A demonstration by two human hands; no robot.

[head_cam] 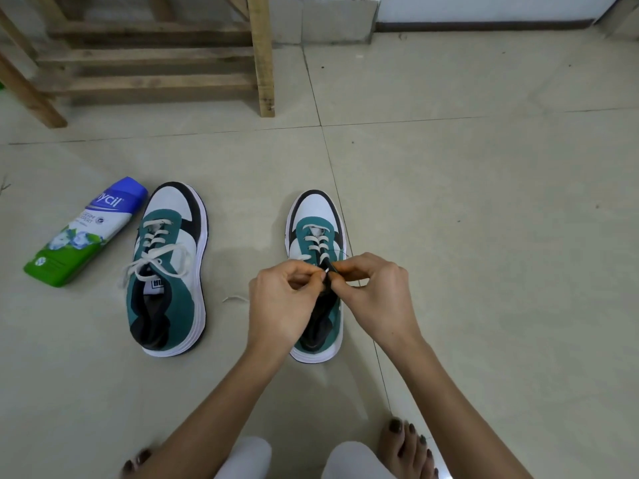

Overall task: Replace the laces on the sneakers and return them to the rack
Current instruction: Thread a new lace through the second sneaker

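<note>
Right now we have both hands pinched together over the upper eyelets of the right-hand sneaker (315,271): our left hand (281,299) and right hand (375,295) each close thumb and forefinger on the cream lace (320,242), the fingertips nearly touching at the tongue. Each grip is closed on that lace, though the exact strand under the fingers is too small to make out. A loose lace end (235,299) trails on the floor just left of this sneaker.

We count two sneakers, both teal, white and black, toes pointing away from us. The second sneaker (169,271) stands well to the left of the one in hand, its lace tied in a bow. One bottle (86,233), blue over green, lies on its side just beyond that second sneaker, farther left. One wooden rack (148,60) stands far ahead and left of the held sneaker, near the wall. Bare tiled floor (484,219) stretches open to the right of the held sneaker. Our two bare feet sit near the bottom edge, behind it.
</note>
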